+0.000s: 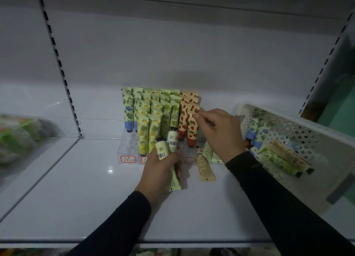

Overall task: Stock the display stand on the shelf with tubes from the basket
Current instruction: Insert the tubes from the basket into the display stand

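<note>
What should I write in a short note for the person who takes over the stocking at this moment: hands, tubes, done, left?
Left hand: grips two pale tubes, caps up, in front of the display stand.
Right hand: pinches the top of a strawberry tube standing at the front of the stand's right column.
Done: the stand holds rows of blue-flower, yellow-fruit, green and strawberry tubes.
Left: place the two held tubes; a beige tube lies flat on the shelf beside the stand; several more tubes lie in the white basket on the right.
</note>
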A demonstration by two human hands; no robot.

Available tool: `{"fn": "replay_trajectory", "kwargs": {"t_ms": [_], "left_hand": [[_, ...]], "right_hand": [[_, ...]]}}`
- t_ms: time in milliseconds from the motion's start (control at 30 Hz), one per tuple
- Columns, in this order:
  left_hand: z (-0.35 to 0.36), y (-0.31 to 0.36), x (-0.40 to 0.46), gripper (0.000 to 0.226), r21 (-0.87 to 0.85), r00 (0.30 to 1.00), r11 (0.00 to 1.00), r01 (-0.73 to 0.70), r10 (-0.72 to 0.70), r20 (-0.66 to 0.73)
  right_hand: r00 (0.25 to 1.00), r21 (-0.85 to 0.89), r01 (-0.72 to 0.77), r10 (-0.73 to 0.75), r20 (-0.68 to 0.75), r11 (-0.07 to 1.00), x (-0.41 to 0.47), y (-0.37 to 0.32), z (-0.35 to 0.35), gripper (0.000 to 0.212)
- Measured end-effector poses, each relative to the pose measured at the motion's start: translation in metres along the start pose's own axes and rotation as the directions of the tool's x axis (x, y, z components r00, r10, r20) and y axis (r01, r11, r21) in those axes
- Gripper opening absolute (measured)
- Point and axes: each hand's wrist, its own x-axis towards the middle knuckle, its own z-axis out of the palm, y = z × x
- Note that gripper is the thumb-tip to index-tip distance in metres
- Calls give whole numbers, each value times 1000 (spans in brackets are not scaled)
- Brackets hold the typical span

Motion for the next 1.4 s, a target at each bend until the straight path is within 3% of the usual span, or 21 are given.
{"fn": "replay_trajectory", "kwargs": {"t_ms": [167,933,1400], "left_hand": [[1,1,0,8,-7,1000,1000,4,-4,-3],[3,4,-3,9,-23,1000,1000,19,-19,-2],[3,5,-5,9,-14,1000,1000,21,-21,14]], "right_hand": [[995,-12,-94,94,26,996,6,-1,0,22],[993,-43,-114,114,11,993,11,-2,2,30],[980,-64,-158,164,111,985,17,-6,0,28]]}}
